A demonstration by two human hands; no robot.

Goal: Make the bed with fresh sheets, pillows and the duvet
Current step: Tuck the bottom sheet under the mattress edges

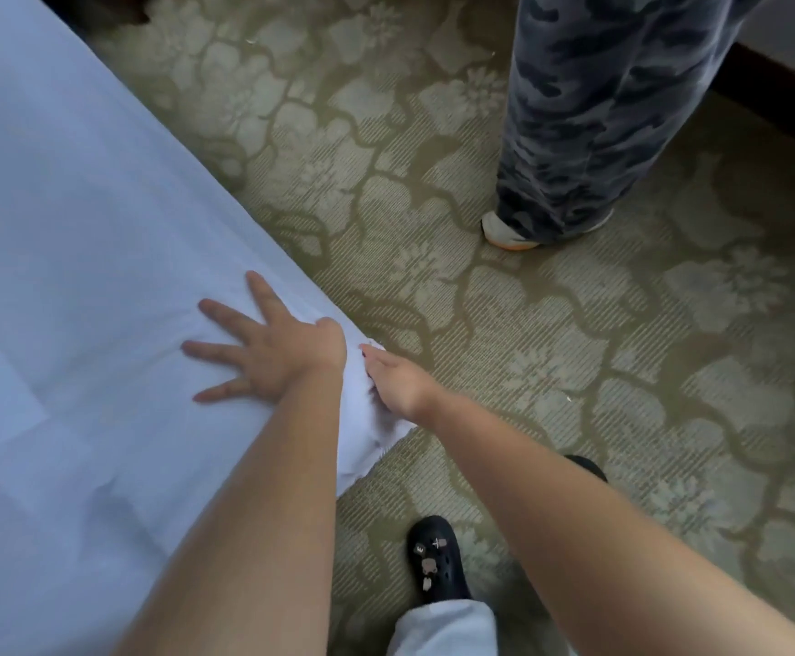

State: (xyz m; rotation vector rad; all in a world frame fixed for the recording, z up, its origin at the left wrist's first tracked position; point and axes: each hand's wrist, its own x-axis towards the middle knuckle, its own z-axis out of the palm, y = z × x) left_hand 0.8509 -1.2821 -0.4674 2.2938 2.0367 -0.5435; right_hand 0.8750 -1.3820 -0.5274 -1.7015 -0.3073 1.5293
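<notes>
A white sheet [78, 258] covers the bed, which fills the left half of the view. My left hand [267, 345] lies flat on the sheet at the bed's corner, fingers spread. My right hand [397, 383] reaches to the side of that corner, where the sheet [367, 433] bunches and hangs down; its fingers are against the cloth and mostly hidden behind it, so I cannot tell whether they grip it.
A patterned olive carpet [575, 348] covers the floor to the right of the bed. Another person's leg in camouflage trousers [589, 111] stands on it at the upper right. My own foot in a black clog [435, 558] is near the bed's corner.
</notes>
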